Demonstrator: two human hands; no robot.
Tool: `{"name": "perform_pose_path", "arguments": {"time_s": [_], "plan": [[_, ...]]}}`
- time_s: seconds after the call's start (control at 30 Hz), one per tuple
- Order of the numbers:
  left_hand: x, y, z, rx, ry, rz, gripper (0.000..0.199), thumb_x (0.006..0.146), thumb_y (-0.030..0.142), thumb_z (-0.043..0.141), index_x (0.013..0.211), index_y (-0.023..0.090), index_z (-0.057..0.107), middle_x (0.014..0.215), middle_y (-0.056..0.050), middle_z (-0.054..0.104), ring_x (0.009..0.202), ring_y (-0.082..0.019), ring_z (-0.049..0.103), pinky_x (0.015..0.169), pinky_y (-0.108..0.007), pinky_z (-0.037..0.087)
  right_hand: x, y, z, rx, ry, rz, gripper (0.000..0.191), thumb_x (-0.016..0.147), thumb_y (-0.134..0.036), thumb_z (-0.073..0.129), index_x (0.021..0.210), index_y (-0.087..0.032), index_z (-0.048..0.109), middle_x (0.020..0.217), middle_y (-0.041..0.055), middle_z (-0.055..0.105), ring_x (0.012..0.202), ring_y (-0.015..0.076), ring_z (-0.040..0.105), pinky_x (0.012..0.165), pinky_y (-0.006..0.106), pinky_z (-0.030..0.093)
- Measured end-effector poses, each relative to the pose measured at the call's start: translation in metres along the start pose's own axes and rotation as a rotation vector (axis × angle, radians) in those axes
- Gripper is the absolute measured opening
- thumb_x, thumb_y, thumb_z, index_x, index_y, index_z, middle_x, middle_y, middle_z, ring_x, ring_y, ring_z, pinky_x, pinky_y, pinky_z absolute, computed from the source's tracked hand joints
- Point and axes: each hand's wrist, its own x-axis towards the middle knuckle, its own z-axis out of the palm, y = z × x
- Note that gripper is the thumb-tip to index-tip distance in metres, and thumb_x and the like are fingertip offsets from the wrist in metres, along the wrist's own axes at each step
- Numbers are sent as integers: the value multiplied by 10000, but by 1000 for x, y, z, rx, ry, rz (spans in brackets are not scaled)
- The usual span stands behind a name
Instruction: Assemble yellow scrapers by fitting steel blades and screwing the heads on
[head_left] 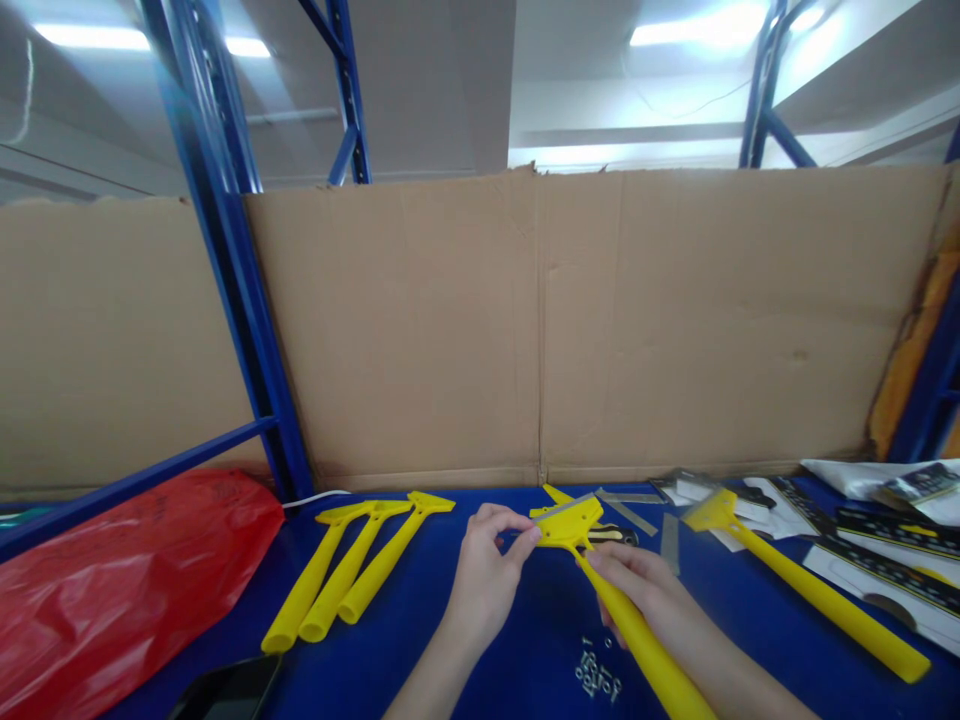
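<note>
A yellow scraper (568,522) with a long tubular handle is held up in the middle, a thin metal blade (564,506) lying along the top edge of its head. My left hand (489,560) is closed, thumb and index finger pinching the left end of the head beside the blade. Around the neck and upper handle, my right hand (645,585) is wrapped, with some fingers hidden behind. Below it on the blue surface lies a small pile of screws and nuts (598,675). Partly covered behind the head is a tool with a black and cream handle (613,535).
Three yellow scraper handles (360,565) lie at left, near a red plastic bag (142,590) and a dark phone (229,690). Loose metal blades (670,543), another yellow scraper (810,590) and black-and-white packaging (892,570) lie at right. A cardboard wall (420,330) closes the back.
</note>
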Motion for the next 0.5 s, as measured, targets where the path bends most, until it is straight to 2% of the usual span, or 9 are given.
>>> {"name": "perform_pose_path", "arguments": {"time_s": [0.27, 0.4, 0.5], "plan": [[-3, 2, 0, 67, 1, 40, 83, 720, 234, 612, 675, 203, 675, 853, -46, 611, 872, -215, 543, 791, -350, 386, -2, -2, 3, -55, -33, 18, 463, 616, -636, 613, 728, -194, 536, 406, -58, 528, 322, 72, 440, 376, 196, 374], [-1, 4, 1, 8, -10, -27, 48, 679, 218, 635, 687, 199, 678, 859, -49, 623, 879, -222, 553, 765, -339, 391, -2, -2, 2, -56, -43, 8, 471, 614, -649, 611, 715, -196, 533, 409, -56, 531, 321, 71, 443, 370, 191, 363], [1, 3, 1, -115, -11, -115, 86, 627, 220, 670, 707, 189, 671, 863, -48, 635, 852, -216, 557, 740, -324, 402, -2, 0, 1, -49, -50, 3, 462, 629, -642, 610, 728, -195, 544, 412, -55, 534, 321, 74, 448, 376, 194, 364]]}}
